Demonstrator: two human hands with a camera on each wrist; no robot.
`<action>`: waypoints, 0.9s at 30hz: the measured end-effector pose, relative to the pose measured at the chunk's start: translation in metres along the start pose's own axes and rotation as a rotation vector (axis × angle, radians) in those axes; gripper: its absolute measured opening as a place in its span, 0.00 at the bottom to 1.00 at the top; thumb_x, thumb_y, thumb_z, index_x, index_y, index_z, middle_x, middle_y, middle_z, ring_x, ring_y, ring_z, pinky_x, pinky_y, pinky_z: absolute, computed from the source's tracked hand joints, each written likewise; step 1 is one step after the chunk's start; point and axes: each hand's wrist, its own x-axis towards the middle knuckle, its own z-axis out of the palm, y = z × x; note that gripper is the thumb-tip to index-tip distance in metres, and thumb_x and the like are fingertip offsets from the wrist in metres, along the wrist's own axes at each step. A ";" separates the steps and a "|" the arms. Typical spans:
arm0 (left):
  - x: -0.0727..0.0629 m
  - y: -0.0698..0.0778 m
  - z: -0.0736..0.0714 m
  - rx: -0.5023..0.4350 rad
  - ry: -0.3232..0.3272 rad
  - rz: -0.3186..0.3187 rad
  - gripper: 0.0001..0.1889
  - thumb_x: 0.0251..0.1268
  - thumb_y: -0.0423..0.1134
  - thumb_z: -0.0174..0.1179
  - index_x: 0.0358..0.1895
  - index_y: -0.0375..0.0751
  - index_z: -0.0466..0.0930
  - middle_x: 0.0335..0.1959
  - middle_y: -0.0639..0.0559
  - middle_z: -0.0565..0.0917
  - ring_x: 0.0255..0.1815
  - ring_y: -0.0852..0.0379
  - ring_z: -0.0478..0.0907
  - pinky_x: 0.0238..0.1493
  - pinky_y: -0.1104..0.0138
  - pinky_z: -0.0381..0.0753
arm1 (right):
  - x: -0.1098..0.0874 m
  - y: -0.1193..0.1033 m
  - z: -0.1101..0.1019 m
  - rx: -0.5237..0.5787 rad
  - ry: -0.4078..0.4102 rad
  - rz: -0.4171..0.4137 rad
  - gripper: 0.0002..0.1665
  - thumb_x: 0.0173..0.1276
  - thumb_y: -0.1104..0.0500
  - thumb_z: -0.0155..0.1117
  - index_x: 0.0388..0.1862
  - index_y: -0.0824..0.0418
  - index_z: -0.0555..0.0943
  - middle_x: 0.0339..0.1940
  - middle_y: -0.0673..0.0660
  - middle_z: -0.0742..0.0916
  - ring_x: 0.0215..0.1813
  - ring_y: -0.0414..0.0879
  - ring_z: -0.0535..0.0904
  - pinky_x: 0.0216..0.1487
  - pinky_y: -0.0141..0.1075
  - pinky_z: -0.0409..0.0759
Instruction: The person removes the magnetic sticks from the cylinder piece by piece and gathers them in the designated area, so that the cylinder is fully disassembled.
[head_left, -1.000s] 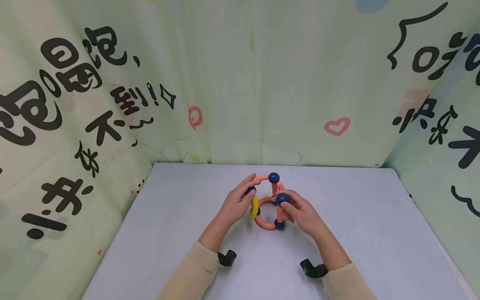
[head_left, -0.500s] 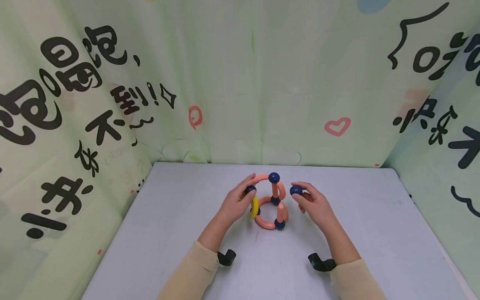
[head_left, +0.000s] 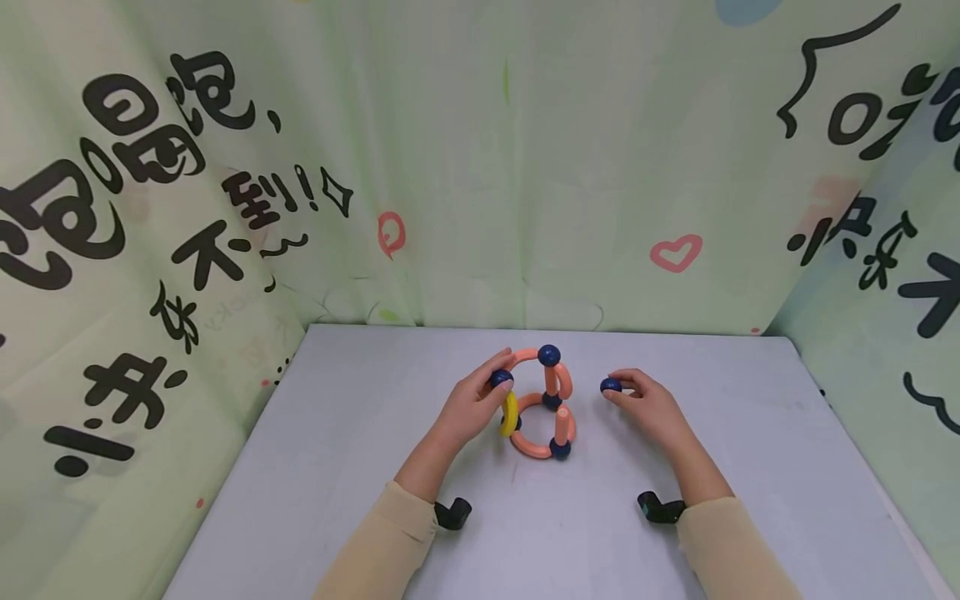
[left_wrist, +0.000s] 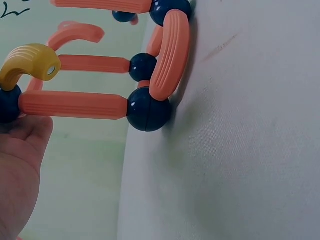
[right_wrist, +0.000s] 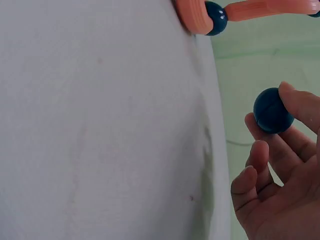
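Note:
A structure of orange rods point(head_left: 562, 427) and dark blue balls point(left_wrist: 148, 110) stands on the white table, with curved orange rods forming a ring at its base. My left hand point(head_left: 471, 406) pinches the upper left blue ball point(head_left: 502, 379) of the structure between thumb and fingers. From that ball a curved yellow rod point(head_left: 509, 415) hangs on the near side. Off to the right of the structure, my right hand point(head_left: 655, 408) holds a loose blue ball point(right_wrist: 273, 111) between thumb and fingertips, above the table. One upright orange rod at the front right has a bare top end.
The white table point(head_left: 337, 483) ends at a back edge against a pale green curtain point(head_left: 570, 167) with black lettering and a pink heart. Black wrist cameras point(head_left: 660, 507) are worn on both wrists. Beige sleeves point(head_left: 390, 533) cover the forearms.
My right hand has drawn a blue ball off the front right upright rod and carried it away to the right. The left hand keeps its place on the structure.

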 end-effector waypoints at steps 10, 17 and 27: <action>0.000 -0.002 -0.001 -0.055 -0.020 -0.039 0.23 0.73 0.54 0.55 0.69 0.71 0.68 0.74 0.74 0.63 0.74 0.59 0.66 0.67 0.56 0.75 | 0.010 0.017 0.005 -0.075 -0.006 -0.006 0.32 0.69 0.40 0.63 0.65 0.56 0.73 0.61 0.63 0.80 0.53 0.55 0.74 0.45 0.41 0.75; 0.000 -0.001 -0.003 -0.066 -0.025 -0.067 0.22 0.72 0.55 0.56 0.67 0.72 0.71 0.74 0.75 0.62 0.75 0.59 0.64 0.68 0.55 0.73 | 0.012 0.023 0.008 -0.106 0.011 -0.032 0.32 0.69 0.44 0.64 0.66 0.59 0.74 0.56 0.64 0.81 0.47 0.53 0.75 0.40 0.38 0.73; -0.001 -0.001 -0.003 -0.047 -0.027 -0.063 0.23 0.71 0.58 0.56 0.67 0.73 0.70 0.74 0.75 0.62 0.76 0.58 0.63 0.68 0.54 0.73 | 0.014 0.028 0.008 -0.108 -0.001 -0.029 0.35 0.70 0.43 0.63 0.70 0.58 0.71 0.62 0.65 0.79 0.51 0.56 0.75 0.46 0.44 0.76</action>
